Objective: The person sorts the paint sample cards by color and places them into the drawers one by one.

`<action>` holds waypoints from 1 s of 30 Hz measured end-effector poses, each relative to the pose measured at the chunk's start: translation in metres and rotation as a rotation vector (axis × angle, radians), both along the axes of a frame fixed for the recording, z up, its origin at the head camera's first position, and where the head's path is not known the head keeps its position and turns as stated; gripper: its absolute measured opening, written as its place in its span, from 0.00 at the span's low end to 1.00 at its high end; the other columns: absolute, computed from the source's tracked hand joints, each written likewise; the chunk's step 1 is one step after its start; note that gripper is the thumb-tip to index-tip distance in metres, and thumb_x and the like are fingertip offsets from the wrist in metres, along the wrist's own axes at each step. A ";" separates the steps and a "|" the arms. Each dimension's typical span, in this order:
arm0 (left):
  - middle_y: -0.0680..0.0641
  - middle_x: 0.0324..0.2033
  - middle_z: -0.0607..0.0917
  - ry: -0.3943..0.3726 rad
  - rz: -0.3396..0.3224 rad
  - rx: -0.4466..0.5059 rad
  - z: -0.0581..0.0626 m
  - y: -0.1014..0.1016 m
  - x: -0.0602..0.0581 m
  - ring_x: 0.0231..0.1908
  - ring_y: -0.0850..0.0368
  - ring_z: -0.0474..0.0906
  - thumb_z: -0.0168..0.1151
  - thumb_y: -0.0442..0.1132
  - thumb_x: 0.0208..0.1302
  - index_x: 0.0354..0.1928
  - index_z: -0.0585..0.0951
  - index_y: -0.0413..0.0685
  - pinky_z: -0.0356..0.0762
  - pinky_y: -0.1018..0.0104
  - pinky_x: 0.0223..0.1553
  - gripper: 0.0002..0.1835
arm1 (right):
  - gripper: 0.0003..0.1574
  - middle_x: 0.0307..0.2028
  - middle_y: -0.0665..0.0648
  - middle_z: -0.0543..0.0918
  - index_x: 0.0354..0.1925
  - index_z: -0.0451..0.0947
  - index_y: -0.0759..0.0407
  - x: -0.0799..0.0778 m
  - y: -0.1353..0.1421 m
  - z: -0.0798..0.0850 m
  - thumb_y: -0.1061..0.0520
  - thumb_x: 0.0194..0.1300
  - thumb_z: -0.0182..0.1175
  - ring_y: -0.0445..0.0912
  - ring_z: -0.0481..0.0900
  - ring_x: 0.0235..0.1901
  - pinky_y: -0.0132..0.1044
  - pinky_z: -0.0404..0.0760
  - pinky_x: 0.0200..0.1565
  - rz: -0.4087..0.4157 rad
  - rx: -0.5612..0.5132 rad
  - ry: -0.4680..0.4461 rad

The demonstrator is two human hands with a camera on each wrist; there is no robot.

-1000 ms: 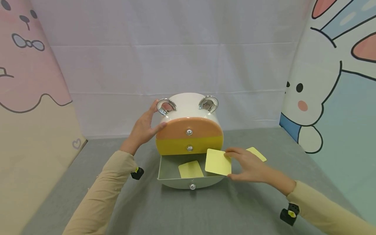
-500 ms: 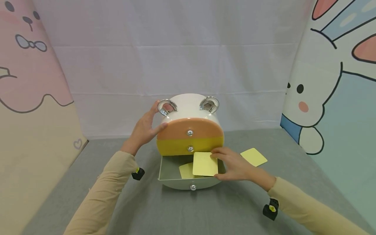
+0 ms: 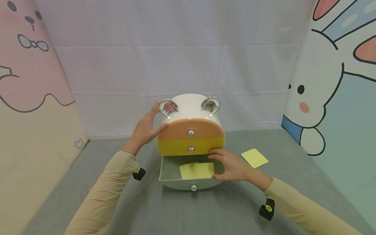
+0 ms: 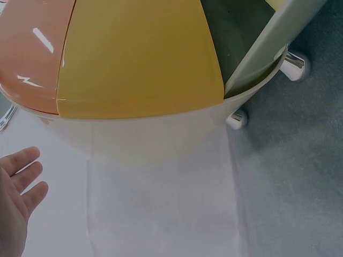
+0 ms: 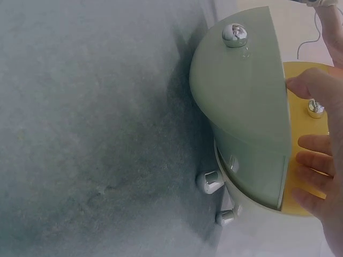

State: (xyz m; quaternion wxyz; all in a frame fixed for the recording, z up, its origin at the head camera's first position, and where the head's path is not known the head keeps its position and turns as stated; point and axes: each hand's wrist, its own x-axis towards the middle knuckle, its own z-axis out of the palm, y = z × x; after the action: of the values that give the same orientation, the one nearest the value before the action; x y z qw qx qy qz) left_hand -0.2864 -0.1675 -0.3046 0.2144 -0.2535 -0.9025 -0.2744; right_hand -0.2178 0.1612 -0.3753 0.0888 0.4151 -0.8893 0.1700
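Note:
A small drawer box with a white top (image 3: 189, 106), silver ears and an orange front stands on the table. Its green bottom drawer (image 3: 176, 184) is pulled out. Inside it lie two pale yellow square cards, one card (image 3: 204, 170) overlapping the other card (image 3: 185, 172). My right hand (image 3: 230, 165) is over the drawer's right side, fingers spread and thumb near the front rim; the overlapping card is just left of the fingers, apparently loose. My left hand (image 3: 144, 129) is at the box's left side, thumb by the orange drawer front (image 3: 176, 130), fingers extended behind the left ear.
Another yellow card (image 3: 255, 158) lies on the grey tabletop (image 3: 188, 215) to the right of the box. A yellow middle drawer (image 3: 176, 147) is closed. Behind hangs a white cloth, with cartoon panels at either side.
My right hand has moved left over the drawer with a yellow card. That card has dropped into the drawer, onto the other one. My left hand stays in place.

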 end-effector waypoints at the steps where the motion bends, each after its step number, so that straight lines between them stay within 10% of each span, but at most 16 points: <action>1: 0.42 0.61 0.67 0.001 0.000 0.000 0.000 0.000 0.000 0.62 0.44 0.60 0.56 0.58 0.59 0.71 0.43 0.60 0.58 0.46 0.59 0.45 | 0.39 0.56 0.60 0.72 0.52 0.73 0.64 0.000 0.000 0.000 0.45 0.45 0.67 0.53 0.69 0.56 0.48 0.72 0.52 0.001 -0.005 -0.003; 19: 0.42 0.62 0.67 0.001 0.006 0.000 -0.002 -0.001 -0.002 0.62 0.43 0.60 0.55 0.60 0.58 0.71 0.43 0.62 0.59 0.45 0.59 0.45 | 0.38 0.55 0.56 0.73 0.52 0.73 0.63 -0.001 0.023 0.011 0.48 0.44 0.69 0.52 0.69 0.56 0.48 0.69 0.55 -0.063 -0.086 -0.023; 30: 0.42 0.62 0.66 0.003 0.004 -0.004 -0.002 -0.001 -0.002 0.62 0.43 0.60 0.55 0.60 0.58 0.71 0.42 0.62 0.59 0.44 0.59 0.45 | 0.39 0.55 0.64 0.71 0.54 0.71 0.64 -0.004 0.070 -0.001 0.46 0.48 0.68 0.59 0.68 0.54 0.57 0.69 0.51 -0.286 -0.117 -0.100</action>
State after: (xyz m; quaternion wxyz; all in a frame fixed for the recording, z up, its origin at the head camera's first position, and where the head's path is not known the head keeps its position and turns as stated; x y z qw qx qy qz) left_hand -0.2885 -0.1682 -0.3066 0.2158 -0.2526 -0.9032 -0.2718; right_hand -0.2221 0.2314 -0.3761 0.0919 0.2694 -0.9312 0.2277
